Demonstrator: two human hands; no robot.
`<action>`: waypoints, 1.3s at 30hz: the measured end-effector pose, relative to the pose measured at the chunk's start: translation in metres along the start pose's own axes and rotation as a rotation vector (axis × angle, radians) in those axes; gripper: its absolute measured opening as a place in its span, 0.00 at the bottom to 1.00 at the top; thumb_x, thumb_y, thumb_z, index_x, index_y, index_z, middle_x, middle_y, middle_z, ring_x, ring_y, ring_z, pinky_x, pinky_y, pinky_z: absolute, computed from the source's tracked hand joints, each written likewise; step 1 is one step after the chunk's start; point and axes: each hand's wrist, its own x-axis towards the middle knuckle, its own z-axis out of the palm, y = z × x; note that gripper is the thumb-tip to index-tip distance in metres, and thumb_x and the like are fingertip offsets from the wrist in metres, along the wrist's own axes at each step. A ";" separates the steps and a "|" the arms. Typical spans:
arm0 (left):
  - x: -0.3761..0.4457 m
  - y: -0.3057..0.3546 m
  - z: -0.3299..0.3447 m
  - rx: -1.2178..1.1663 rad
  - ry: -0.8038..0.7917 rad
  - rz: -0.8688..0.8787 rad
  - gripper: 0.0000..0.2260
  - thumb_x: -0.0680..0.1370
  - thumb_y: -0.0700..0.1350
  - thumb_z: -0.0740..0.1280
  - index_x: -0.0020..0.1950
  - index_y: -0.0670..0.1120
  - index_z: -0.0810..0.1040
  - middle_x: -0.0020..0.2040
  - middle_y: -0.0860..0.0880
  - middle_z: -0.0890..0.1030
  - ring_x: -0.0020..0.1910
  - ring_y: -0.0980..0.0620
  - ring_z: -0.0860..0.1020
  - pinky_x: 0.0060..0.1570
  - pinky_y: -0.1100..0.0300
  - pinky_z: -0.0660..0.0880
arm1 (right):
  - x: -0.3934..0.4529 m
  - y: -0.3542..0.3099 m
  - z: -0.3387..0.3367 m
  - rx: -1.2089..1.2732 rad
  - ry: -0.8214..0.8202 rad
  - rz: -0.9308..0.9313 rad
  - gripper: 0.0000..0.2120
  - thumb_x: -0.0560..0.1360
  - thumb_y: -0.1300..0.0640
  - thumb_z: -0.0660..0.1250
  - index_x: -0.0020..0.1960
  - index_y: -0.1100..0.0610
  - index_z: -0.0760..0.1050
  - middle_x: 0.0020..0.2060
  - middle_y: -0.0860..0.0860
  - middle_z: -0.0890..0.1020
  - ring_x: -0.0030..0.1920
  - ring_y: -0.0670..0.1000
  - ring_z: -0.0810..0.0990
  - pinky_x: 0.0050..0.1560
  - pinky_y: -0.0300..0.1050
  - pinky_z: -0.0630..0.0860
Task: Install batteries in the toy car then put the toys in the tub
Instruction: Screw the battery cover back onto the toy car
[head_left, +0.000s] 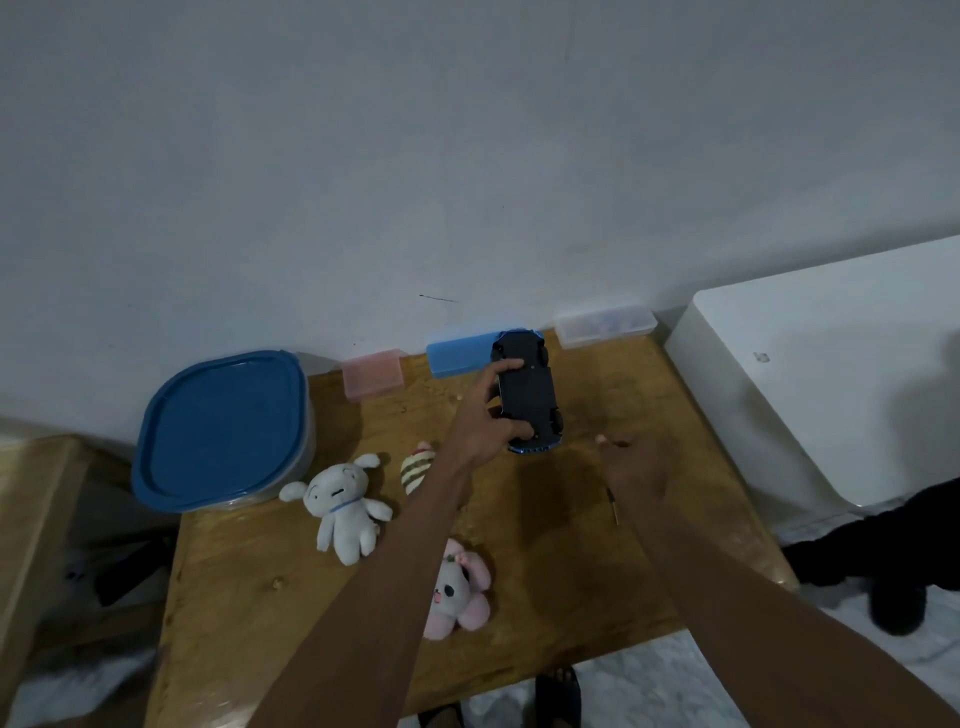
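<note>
My left hand (485, 415) holds the blue toy car (530, 397) above the table with its black underside toward me. My right hand (631, 462) hovers just right of the car, fingers spread, holding nothing. A small screwdriver (613, 504) lies on the wooden table (649, 395), partly hidden by my right hand. The tub (221, 431) with its blue lid on stands at the table's left. A white plush (340, 506), a striped plush (415, 465) and a pink plush (457, 592) lie near it, under my left forearm.
Against the wall stand a pink box (373, 381), a blue box (457, 356) and a clear box (605, 322). A white appliance (831, 384) borders the table's right side. A dark object (883, 556) lies on the floor at right. Sandalled feet (558, 693) show below the table edge.
</note>
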 end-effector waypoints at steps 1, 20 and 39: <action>0.000 -0.003 0.002 -0.004 0.002 -0.001 0.36 0.67 0.28 0.74 0.69 0.53 0.72 0.66 0.46 0.73 0.59 0.50 0.75 0.45 0.58 0.82 | -0.001 0.012 0.001 -0.069 0.000 0.034 0.14 0.77 0.50 0.71 0.53 0.61 0.81 0.44 0.53 0.82 0.41 0.52 0.77 0.44 0.44 0.77; 0.000 -0.012 0.022 -0.054 -0.017 -0.075 0.35 0.68 0.27 0.74 0.68 0.54 0.72 0.64 0.47 0.74 0.60 0.49 0.75 0.51 0.51 0.82 | 0.002 -0.008 0.000 0.086 0.039 0.017 0.11 0.78 0.56 0.70 0.59 0.57 0.82 0.52 0.55 0.85 0.46 0.52 0.79 0.47 0.42 0.73; -0.002 0.037 0.004 -0.054 -0.003 0.015 0.35 0.68 0.27 0.73 0.68 0.56 0.71 0.63 0.44 0.75 0.60 0.40 0.78 0.48 0.45 0.84 | -0.024 -0.140 -0.023 0.483 0.019 -0.456 0.03 0.74 0.56 0.73 0.44 0.55 0.80 0.39 0.50 0.86 0.41 0.48 0.85 0.44 0.55 0.84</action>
